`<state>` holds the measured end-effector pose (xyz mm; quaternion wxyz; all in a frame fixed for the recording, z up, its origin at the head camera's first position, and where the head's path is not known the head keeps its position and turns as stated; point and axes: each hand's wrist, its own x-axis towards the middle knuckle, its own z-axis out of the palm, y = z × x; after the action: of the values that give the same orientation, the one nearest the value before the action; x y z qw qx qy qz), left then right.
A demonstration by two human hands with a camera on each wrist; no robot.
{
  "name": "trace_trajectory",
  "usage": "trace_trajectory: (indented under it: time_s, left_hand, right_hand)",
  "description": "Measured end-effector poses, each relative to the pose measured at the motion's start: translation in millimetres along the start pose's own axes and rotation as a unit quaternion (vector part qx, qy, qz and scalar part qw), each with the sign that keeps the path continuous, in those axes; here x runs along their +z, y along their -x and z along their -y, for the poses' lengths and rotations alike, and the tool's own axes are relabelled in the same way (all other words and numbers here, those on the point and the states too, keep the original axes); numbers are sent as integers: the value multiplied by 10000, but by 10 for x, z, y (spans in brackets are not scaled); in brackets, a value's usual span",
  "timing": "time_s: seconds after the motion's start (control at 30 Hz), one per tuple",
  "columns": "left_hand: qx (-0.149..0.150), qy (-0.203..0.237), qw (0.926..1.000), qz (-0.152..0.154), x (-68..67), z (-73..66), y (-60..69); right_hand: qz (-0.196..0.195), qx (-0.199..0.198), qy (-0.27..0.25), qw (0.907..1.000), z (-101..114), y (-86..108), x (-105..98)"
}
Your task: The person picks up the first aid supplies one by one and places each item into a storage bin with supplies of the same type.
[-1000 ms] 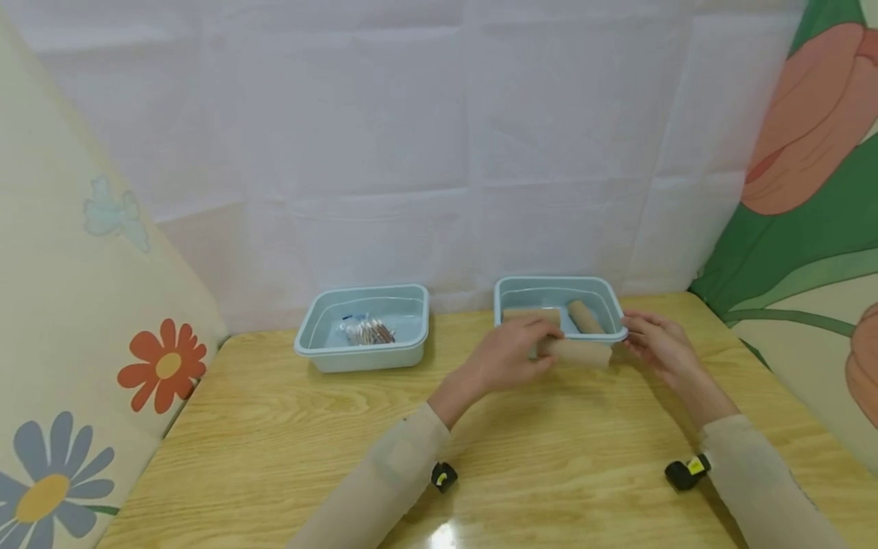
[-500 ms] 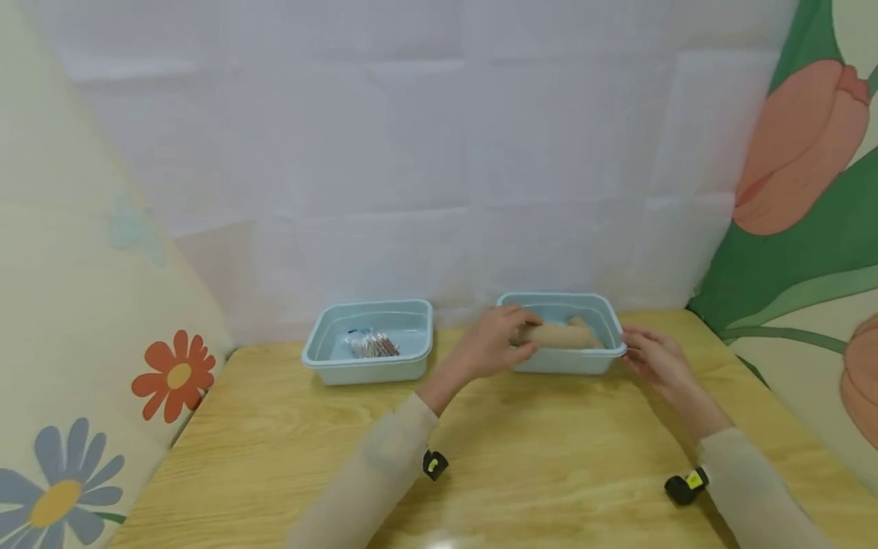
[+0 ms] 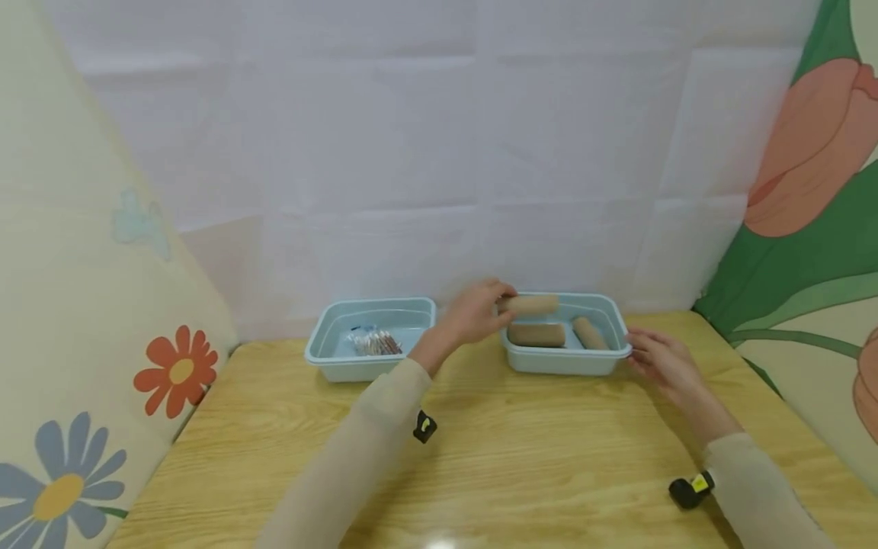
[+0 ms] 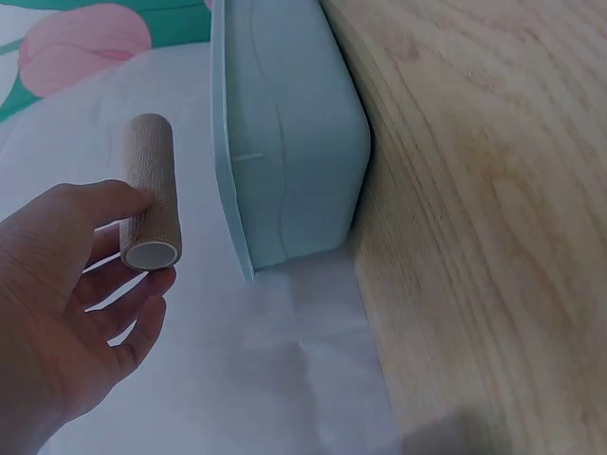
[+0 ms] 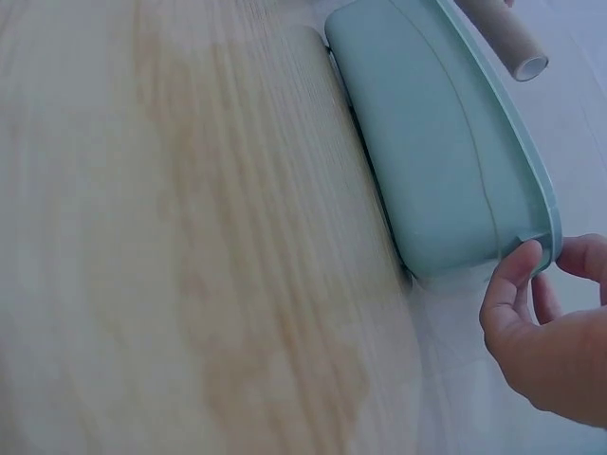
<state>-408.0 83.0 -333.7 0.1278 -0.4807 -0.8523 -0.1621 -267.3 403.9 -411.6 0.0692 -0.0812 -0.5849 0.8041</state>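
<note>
My left hand (image 3: 478, 311) pinches a tan roll (image 3: 531, 306) by one end, above the back of the right light-blue plastic bin (image 3: 562, 362). In the left wrist view this roll (image 4: 150, 180) has a crinkled surface and a white-rimmed round end, with thumb and fingers on either side of it. Inside the bin lie two more tan rolls, one lengthwise along the front wall (image 3: 536, 335) and a slanted roll (image 3: 588, 334) to its right. My right hand (image 3: 664, 362) grips the bin's right front corner; the right wrist view shows thumb and fingers (image 5: 517, 284) on the rim.
To the left stands a matching light-blue bin (image 3: 363, 371) holding clear-wrapped slim sticks (image 3: 373, 342), some reddish-brown. Both bins rest on a wood-grain table (image 3: 535, 457) against a white cloth backdrop (image 3: 370, 152). Flower-patterned panels (image 3: 802, 160) flank the table.
My left hand has carried its roll from in front of the right bin, over the front wall, to the bin's back left. My right hand stays at the corner. The head view has shifted slightly.
</note>
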Motion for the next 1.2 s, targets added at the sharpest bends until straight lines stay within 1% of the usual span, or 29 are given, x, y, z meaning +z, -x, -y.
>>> trace_trajectory:
  time_s: [0.2,0.27,0.43,0.5,0.63,0.73,0.83,0.9,1.07,1.2]
  left_hand:
    - [-33,-242,9995,205,5,32,-77]
    - [-7,-323,9991,259,15,36,-100]
    - [24,-511,9983,279,70,44,-163]
    - [-74,-601,9977,294,95,37,-187]
    - [-402,-811,9952,384,139,9,-218]
    - [-591,-920,9930,438,161,-5,-207]
    - [-651,-988,9917,503,190,-7,-178]
    - [-679,-934,9917,568,211,-2,-154]
    - [-740,-778,9923,612,251,29,-115]
    - [-819,-679,9924,616,251,48,-92]
  right_hand:
    - [58,-83,42,9999,-3,19,24]
    - [25,-92,19,10000,-11,21,29]
    - [-18,-110,65,9999,-28,39,39]
    - [-21,-123,105,9999,-29,51,47]
    - [-36,-131,110,9998,-27,61,64]
    - [-63,-135,107,9998,-32,55,91]
    - [-63,-141,153,9998,-45,55,116]
    - [-83,-129,178,9997,-54,55,134]
    - [-115,-101,194,9997,-69,44,168]
    - [-125,-101,169,9997,-78,39,184]
